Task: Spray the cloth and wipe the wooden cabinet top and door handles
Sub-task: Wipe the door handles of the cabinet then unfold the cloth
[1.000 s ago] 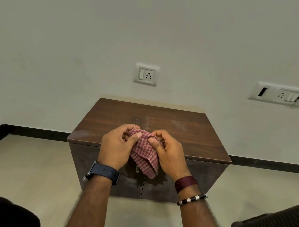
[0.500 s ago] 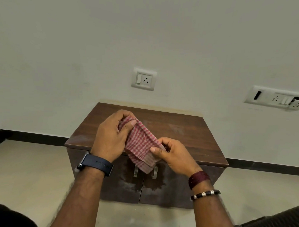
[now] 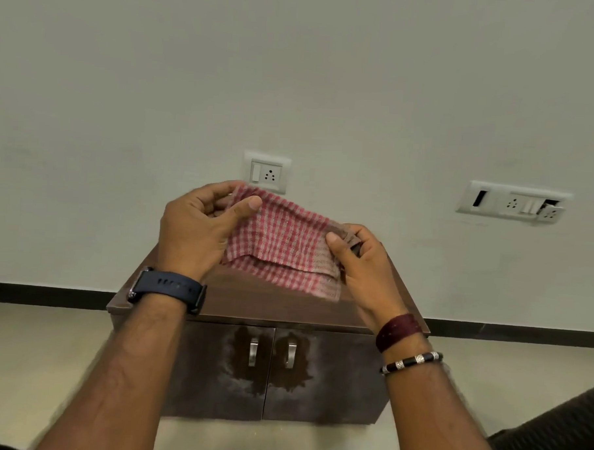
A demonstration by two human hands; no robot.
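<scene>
Wooden cabinet (image 3: 251,304) below; left hand (image 3: 195,232), right hand (image 3: 363,261) fingers pinching checked cloth (image 3: 281,244).

Cloth (image 3: 281,244) now spread wider, higher, between both hands.

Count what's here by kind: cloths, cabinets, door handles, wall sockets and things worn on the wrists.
Cloth: 1
Cabinet: 1
Handles: 2
Socket plates: 2
Wrist items, namely watch, band, bracelet: 3
Total: 9
</scene>
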